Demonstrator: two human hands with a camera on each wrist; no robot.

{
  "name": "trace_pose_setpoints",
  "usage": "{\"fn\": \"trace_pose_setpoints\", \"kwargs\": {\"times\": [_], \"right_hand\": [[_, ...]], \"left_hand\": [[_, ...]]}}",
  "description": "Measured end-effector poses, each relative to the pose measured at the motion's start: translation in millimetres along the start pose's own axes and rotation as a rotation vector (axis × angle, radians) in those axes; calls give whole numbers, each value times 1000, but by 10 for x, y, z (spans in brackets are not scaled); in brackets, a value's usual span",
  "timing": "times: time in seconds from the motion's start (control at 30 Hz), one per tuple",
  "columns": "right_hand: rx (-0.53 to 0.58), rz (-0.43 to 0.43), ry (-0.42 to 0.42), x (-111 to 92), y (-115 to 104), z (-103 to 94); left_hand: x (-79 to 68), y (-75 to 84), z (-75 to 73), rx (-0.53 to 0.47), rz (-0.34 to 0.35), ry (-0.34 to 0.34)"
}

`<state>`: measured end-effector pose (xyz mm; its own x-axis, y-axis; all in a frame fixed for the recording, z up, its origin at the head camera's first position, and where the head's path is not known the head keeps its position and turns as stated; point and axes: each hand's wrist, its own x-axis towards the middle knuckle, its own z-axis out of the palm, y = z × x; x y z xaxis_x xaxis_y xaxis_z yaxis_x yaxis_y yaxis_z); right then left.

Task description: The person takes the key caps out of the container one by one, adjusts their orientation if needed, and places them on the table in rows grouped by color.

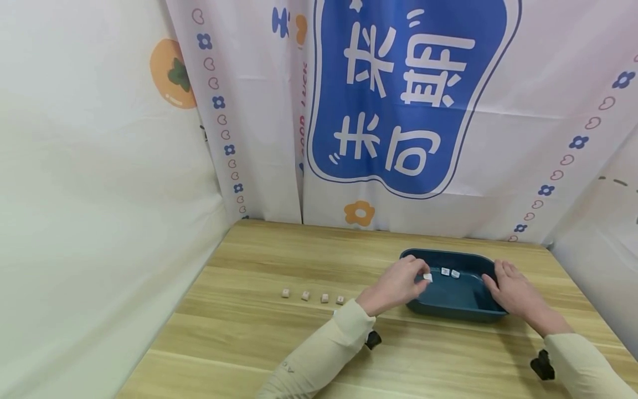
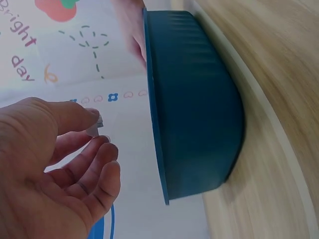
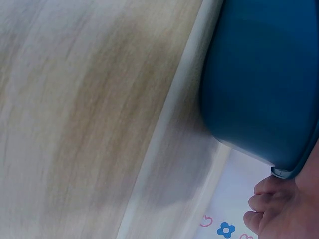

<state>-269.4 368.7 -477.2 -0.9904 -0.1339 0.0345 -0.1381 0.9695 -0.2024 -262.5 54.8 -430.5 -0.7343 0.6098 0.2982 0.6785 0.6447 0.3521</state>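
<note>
My left hand [image 1: 397, 281] pinches a small white keycap [image 1: 427, 277] between thumb and fingertips, above the left side of a dark teal plastic basin [image 1: 461, 317]. In the left wrist view, the left hand [image 2: 60, 159] holds the keycap [image 2: 94, 128] level with the basin's rim. Inside the basin, two white keycaps [image 1: 446, 271] lie close together near the far wall. My right hand [image 1: 518, 293] grips the basin's right rim, its thumb on the inner side. In the right wrist view, curled fingers [image 3: 266, 201] show at the rim's corner.
On the wooden table [image 1: 239, 343], several keycaps [image 1: 305, 296] stand in a row left of the basin, with another partly hidden by the left sleeve [image 1: 319, 354]. A printed white curtain [image 1: 269, 183] hangs along the back edge. Black wrist straps [image 1: 542, 366] show below the sleeves.
</note>
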Motion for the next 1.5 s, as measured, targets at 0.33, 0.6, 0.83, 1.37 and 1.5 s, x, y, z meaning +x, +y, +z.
{"fn": "trace_pose_setpoints", "kwargs": {"times": [0.33, 0.6, 0.83, 1.37, 1.5], "right_hand": [[9, -2, -1, 14, 17, 5], [21, -8, 5, 7, 22, 8], [26, -1, 1, 1, 15, 12], [20, -8, 18, -11, -5, -5], [22, -9, 13, -16, -13, -10]], "left_hand": [[-125, -117, -90, -2, -25, 2], [-209, -199, -153, -12, -30, 9], [-276, -255, -185, -34, -16, 13], [-478, -405, -313, 5, 31, 64], [-550, -425, -360, 7, 35, 54]]}}
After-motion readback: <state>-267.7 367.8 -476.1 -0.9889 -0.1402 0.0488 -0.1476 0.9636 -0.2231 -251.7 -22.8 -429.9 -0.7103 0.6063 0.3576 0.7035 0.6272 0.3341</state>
